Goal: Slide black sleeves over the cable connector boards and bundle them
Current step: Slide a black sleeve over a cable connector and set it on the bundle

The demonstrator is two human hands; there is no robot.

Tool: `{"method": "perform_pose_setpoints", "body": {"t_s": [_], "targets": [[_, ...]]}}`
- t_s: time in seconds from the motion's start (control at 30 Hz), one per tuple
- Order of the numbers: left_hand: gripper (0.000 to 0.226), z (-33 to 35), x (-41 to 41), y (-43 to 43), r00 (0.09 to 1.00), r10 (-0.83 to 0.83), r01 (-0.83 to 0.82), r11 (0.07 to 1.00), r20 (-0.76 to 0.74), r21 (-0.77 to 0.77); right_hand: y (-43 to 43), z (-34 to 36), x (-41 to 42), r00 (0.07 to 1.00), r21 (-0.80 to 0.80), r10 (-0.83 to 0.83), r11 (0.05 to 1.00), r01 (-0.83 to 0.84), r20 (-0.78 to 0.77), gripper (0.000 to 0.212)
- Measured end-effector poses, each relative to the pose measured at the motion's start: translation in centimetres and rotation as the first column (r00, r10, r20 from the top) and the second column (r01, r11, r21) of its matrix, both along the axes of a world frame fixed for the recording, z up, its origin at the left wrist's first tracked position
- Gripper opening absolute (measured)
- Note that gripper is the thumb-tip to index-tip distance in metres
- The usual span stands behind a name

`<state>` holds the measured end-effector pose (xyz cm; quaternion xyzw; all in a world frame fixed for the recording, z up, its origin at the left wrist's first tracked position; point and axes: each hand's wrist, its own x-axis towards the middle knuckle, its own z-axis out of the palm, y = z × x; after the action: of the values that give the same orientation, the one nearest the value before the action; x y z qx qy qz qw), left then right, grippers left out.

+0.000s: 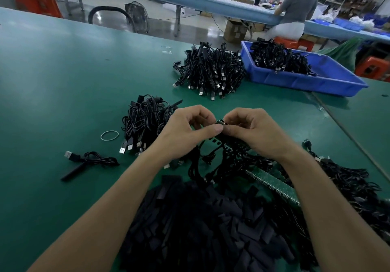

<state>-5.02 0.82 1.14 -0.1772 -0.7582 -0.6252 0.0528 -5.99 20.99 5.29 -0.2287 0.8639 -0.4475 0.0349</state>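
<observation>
At centre frame I see the left hand (187, 132) and right hand (253, 133) both pinching one small connector board (220, 122): thin, stiff and light (probably fragile, so best held by its edges). Soft matte black sleeves (200, 229) lie heaped along the bottom, and a limp cable bundle (145, 119) sits left of centre.
</observation>
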Motion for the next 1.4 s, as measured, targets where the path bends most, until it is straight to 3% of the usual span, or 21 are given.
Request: {"method": "perform_pose_setpoints", "body": {"t_s": [0.23, 0.43, 0.5, 0.53, 0.57, 0.63, 0.73, 0.8, 0.87, 0.97, 1.1, 1.2, 1.3, 1.4], "targets": [[0.019, 0.4, -0.1, -0.6, 0.983, -0.097, 0.085, 0.993, 0.155, 0.083, -0.4, -0.3, -0.1, 0.997, 0.018, 0.048, 0.999, -0.049, 0.061, 0.004], [0.016, 0.6, -0.2, -0.6, 0.923, -0.248, 0.184, 0.956, 0.295, 0.228, -0.3, -0.4, -0.2, 0.987, -0.102, 0.079, 0.993, -0.065, 0.137, 0.017], [0.013, 0.6, -0.3, -0.4, 0.907, -0.293, 0.183, 0.921, 0.302, 0.344, -0.1, -0.4, -0.3, 0.993, -0.129, 0.031, 0.992, -0.016, 0.113, 0.010], [0.012, 0.6, -0.3, -0.4, 0.915, -0.284, 0.154, 0.902, 0.285, 0.404, 0.1, -0.3, -0.5, 0.997, -0.147, -0.035, 0.988, 0.046, 0.076, 0.003], [0.011, 0.7, -0.3, -0.5, 0.930, -0.257, 0.114, 0.880, 0.261, 0.461, 0.4, -0.2, -0.7, 0.990, -0.157, -0.139, 0.978, 0.139, 0.014, 0.008], [0.013, 1.0, -0.2, -0.7, 0.959, -0.207, 0.053, 0.801, 0.194, 0.596, 1.2, 0.3, -1.3, 0.913, -0.189, -0.392, 0.910, 0.368, -0.110, 0.018], [0.018, 2.1, 0.2, -1.2, 0.989, -0.133, 0.046, 0.710, 0.069, 0.703, 2.3, 1.4, -2.3, 0.690, -0.315, -0.691, 0.718, 0.621, -0.215, 0.011], [0.013, 3.1, 0.6, -1.7, 0.999, -0.043, 0.040, 0.746, -0.011, 0.664, 2.5, 2.2, -2.7, 0.558, -0.383, -0.766, 0.643, 0.663, -0.319, 0.010], [0.011, 4.2, 0.8, -2.4, 0.998, 0.019, 0.021, 0.814, -0.064, 0.580, 1.9, 2.6, -2.6, 0.490, -0.361, -0.742, 0.659, 0.660, -0.458, 0.007], [0.015, 4.9, 1.1, -3.2, 0.995, 0.063, -0.028, 0.915, -0.075, 0.402, 0.6, 1.6, -2.3, 0.549, -0.151, -0.603, 0.741, 0.654, -0.579, 0.009], [0.027, 4.2, 1.5, -3.6, 0.986, 0.167, -0.159, 0.964, -0.019, 0.211, -1.2, -0.8, -1.2, 0.749, 0.236, -0.322, 0.813, 0.532, -0.579, 0.010], [0.030, 3.6, 1.4, -4.0, 0.984, 0.169, -0.176, 0.974, 0.055, 0.145, -2.8, -1.7, -0.2, 0.886, 0.461, -0.154, 0.807, 0.369, -0.438, 0.010], [0.035, 3.3, 1.2, -4.4, 0.985, 0.125, -0.138, 0.985, 0.117, 0.105, -3.7, -1.2, 0.6, 0.980, 0.626, -0.062, 0.761, 0.170, -0.190, 0.019], [0.032, 3.1, 1.1, -4.5, 0.990, 0.097, -0.104, 0.992, 0.098, 0.068, -4.3, -0.5, 1.8, 1.000, 0.632, 0.000, 0.775, -0.008, 0.013, 0.025]]}}
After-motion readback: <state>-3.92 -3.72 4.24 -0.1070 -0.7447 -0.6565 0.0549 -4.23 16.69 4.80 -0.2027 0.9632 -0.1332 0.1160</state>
